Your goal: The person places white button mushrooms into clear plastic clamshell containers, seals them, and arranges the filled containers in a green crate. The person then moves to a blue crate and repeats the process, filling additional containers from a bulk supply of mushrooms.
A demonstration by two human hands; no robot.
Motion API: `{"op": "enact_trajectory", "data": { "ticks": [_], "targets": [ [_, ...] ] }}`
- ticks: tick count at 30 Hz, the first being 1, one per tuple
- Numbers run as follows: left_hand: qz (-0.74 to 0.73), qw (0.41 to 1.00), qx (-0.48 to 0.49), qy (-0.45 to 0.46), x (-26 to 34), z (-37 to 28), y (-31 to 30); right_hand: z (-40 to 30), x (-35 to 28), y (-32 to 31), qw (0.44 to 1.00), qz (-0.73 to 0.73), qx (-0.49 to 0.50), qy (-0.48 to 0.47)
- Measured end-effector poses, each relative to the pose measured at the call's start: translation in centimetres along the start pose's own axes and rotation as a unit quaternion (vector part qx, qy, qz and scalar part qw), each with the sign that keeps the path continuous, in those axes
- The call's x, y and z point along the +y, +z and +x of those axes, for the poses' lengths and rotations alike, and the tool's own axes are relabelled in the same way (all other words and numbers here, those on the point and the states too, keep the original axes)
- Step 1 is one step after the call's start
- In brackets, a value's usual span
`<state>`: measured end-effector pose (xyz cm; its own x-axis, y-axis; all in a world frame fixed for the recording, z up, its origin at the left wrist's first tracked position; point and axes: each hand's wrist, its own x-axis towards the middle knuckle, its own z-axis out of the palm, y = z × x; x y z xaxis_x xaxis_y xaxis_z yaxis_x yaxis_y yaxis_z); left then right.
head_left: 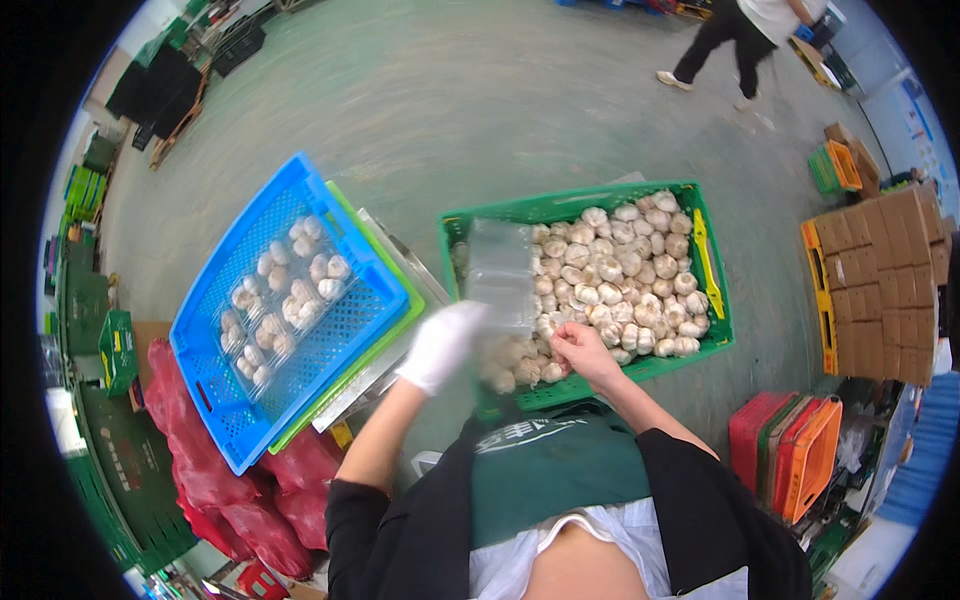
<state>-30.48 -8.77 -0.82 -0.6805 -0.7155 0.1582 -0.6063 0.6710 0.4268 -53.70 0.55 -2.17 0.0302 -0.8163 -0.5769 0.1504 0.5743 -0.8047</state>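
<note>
A green plastic crate (585, 196) full of garlic bulbs (609, 268) stands before me. My left hand (445, 343), in a white glove and blurred, is at the crate's left side, at the lower corner of a clear plastic bag (501, 276); its fingertips are too blurred to show a grip. My bare right hand (583, 351) is over the bulbs near the crate's close edge, with thumb and index finger pinched together; whether something small is between them cannot be told. At the left, a blue plastic crate (358, 322) holds several clear packs of garlic (300, 304).
Under the blue crate sit a lime-green crate (417, 298) and a metal surface (352, 399). Red mesh sacks (217, 457) lie at lower left. Stacked red and orange crates (787, 454) and cardboard boxes (881, 289) stand at right. A person (742, 37) is walking at top right.
</note>
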Motion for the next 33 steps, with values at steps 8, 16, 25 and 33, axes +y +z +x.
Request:
{"op": "enact_trajectory", "data": {
  "ticks": [8,16,25,33],
  "targets": [
    [0.130,0.976,-0.167,0.049,-0.1,2.0,11.4,-2.4,1.3,-5.7,0.999,0.010,0.049,-0.006],
    [-0.024,0.995,-0.081,0.057,1.1,4.6,8.8,-3.7,2.1,-9.8,0.998,0.040,0.055,0.005],
    [0.026,0.938,-0.212,0.274,17.2,9.0,7.2,-3.2,0.9,-16.6,0.984,-0.017,0.138,-0.114],
    [-0.269,0.963,-0.024,-0.014,17.9,24.7,16.0,-9.3,1.8,-29.0,0.911,0.148,0.365,-0.119]
  ]
}}
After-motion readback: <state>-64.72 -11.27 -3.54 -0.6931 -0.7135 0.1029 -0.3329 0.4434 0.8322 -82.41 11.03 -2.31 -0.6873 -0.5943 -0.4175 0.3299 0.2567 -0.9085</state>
